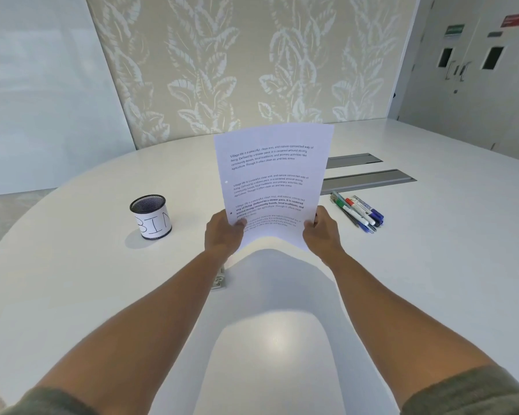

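— One large white oval table point(432, 265); what's above it?
— Upright, clear of the tabletop: white printed paper sheet point(270, 181). Lower corners pinched by left hand point(224, 232) and right hand point(321, 232).
— Beside?
— Leftward, black mesh cup with white label point(151, 217); rightward, coloured marker pens point(360, 211).

White paper point(270, 181) with black print, black mesh cup point(151, 216), white table point(102, 280).

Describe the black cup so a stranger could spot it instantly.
On the white table, look left of the printed sheet being held up. There stands a black mesh cup, the only container, wrapped in white paper with big handwritten letters.
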The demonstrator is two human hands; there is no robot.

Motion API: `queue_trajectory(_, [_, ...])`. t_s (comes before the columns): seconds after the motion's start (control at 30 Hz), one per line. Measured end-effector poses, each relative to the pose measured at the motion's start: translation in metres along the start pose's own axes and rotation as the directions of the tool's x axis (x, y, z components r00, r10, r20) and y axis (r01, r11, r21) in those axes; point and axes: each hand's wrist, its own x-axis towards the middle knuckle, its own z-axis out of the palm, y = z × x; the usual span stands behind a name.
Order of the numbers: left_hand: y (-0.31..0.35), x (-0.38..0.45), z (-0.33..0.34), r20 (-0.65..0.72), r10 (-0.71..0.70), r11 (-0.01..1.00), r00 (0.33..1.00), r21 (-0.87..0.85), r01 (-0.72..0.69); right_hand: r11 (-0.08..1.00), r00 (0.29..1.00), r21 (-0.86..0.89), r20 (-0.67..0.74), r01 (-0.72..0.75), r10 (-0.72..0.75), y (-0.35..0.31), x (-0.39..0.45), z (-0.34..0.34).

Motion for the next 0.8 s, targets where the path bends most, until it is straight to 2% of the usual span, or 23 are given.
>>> queue_trajectory(0.2, [-0.016, -0.014, 0.007, 0.272, -0.057, 0.967, 0.961, 0.255, -0.015, 0.997, 0.990, -0.056, 0.122, -0.057, 0.064, 0.026, -0.018, 0.008])
queue_trajectory(0.33, [-0.020, -0.017, 0.013, 0.317, -0.098, 0.948, 0.943, 0.319, -0.008, 0.994, 0.986, -0.068, 0.137, -0.085, 0.094, 0.037, -0.022, 0.012])
queue_trajectory(0.6, [-0.028, 0.005, 0.022, 0.269, -0.122, 0.986, 0.955, 0.139, 0.087, 0.994, 0.996, -0.084, 0.064, -0.064, 0.070, 0.028, -0.003, 0.016])
queue_trajectory(0.8, [-0.031, 0.034, 0.021, 0.219, -0.139, 0.990, 0.966, 0.012, 0.140, 0.998, 0.998, -0.002, 0.001, -0.055, 0.055, 0.010, 0.023, 0.025])
